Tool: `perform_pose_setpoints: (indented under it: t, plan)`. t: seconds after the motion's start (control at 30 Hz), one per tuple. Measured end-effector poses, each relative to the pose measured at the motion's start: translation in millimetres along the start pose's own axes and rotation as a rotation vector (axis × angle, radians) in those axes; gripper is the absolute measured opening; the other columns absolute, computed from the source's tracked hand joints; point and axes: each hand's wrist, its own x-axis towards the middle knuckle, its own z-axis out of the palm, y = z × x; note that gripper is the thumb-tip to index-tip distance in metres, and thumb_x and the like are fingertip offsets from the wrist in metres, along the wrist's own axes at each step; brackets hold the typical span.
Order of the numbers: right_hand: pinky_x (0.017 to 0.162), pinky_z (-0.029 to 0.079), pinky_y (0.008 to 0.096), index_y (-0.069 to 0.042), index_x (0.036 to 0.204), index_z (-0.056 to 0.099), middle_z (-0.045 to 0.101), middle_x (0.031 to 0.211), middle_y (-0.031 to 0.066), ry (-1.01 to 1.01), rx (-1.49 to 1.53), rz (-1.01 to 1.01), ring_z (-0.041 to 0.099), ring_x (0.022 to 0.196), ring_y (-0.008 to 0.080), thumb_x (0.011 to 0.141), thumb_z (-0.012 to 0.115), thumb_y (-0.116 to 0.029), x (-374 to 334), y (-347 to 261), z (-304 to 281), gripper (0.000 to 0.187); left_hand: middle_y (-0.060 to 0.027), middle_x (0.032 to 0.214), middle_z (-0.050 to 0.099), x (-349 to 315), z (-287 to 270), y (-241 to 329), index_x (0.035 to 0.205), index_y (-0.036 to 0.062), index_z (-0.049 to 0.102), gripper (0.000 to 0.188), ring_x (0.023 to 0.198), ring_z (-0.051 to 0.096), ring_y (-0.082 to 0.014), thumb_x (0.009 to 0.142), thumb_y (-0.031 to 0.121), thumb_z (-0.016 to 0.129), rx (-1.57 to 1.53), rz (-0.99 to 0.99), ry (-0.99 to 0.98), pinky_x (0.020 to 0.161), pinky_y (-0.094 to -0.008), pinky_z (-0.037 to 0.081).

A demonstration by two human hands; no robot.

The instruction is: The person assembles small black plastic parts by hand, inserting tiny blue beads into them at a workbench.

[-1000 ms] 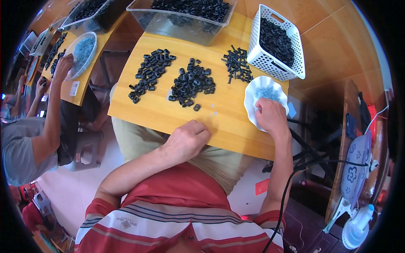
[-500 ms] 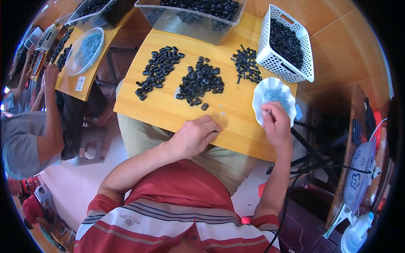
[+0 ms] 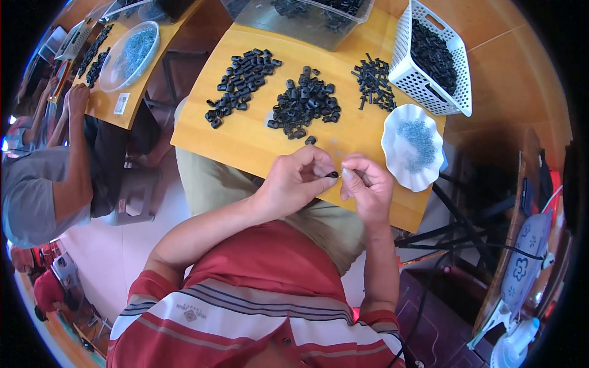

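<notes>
My left hand (image 3: 293, 184) pinches a small black plastic part (image 3: 332, 175) between thumb and fingertips, over the near edge of the table. Close against it, my right hand (image 3: 371, 187) is closed in a pinch at the part's end. What sits in its fingertips is tiny and pale, too small to name. To the right stands a white scalloped dish (image 3: 397, 168) with a heap of tiny bluish-silver pieces (image 3: 418, 144). Beyond my hands lie a pile of short black plastic parts (image 3: 304, 104) and, further left, a looser group of similar black parts (image 3: 245, 76).
Thin black pins (image 3: 374, 83) lie by a white perforated basket (image 3: 426, 95) full of black pieces. A clear bin (image 3: 294, 30) stands at the table's (image 3: 202, 132) far edge. On the left, another person (image 3: 37, 190) sits at a second table (image 3: 110, 110). A black cable (image 3: 478, 243) hangs at right.
My right hand has left the white dish and come left to meet my left hand. The left hand has turned, so the black part now shows. The view has shifted slightly.
</notes>
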Motion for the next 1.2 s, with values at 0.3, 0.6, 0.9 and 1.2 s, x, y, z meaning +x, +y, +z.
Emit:
perform_pose_setpoints:
  t: [0.3,0.6,0.9,1.2]
  plan:
    - [0.053,0.049,0.0226,0.003,0.104,0.066,0.064,0.107,0.0077,0.003,0.033,-0.029,0.058,0.068,0.0081,0.095,0.064,-0.003,-3,7,7,0.011,-0.0055,0.091,0.067,-3,1,-3,0.105,-0.0013,0.057,0.019,0.086,0.066,-0.0089,0.09,-0.003,0.068,-0.012,0.065,-0.009,0.074,-0.0246,0.056]
    - [0.053,0.047,0.0206,0.002,0.104,0.066,0.063,0.107,0.0079,-0.003,-0.097,-0.095,0.058,0.067,0.0073,0.095,0.063,0.0,0,3,16,0.009,-0.0064,0.09,0.068,-3,-2,-8,0.105,-0.0019,0.057,0.018,0.086,0.067,-0.009,0.09,-0.003,0.068,-0.055,0.096,0.029,0.073,-0.0246,0.056]
    - [0.055,0.046,0.0195,0.002,0.102,0.066,0.062,0.105,0.0077,-0.005,-0.157,-0.153,0.058,0.066,0.0067,0.094,0.062,0.002,0,4,19,0.009,-0.0061,0.092,0.068,-5,-4,-4,0.107,-0.0015,0.057,0.02,0.088,0.067,-0.0099,0.09,-0.004,0.069,-0.041,0.05,0.032,0.076,-0.0249,0.056]
    - [0.063,0.046,0.0215,0.003,0.101,0.067,0.06,0.106,0.0066,-0.134,-0.269,-0.168,0.057,0.073,0.0079,0.091,0.06,0.003,5,4,10,0.013,-0.0063,0.091,0.069,-7,-10,-13,0.105,-0.0021,0.059,0.018,0.084,0.066,-0.0091,0.09,-0.002,0.069,-0.015,0.092,0.081,0.074,-0.025,0.056]
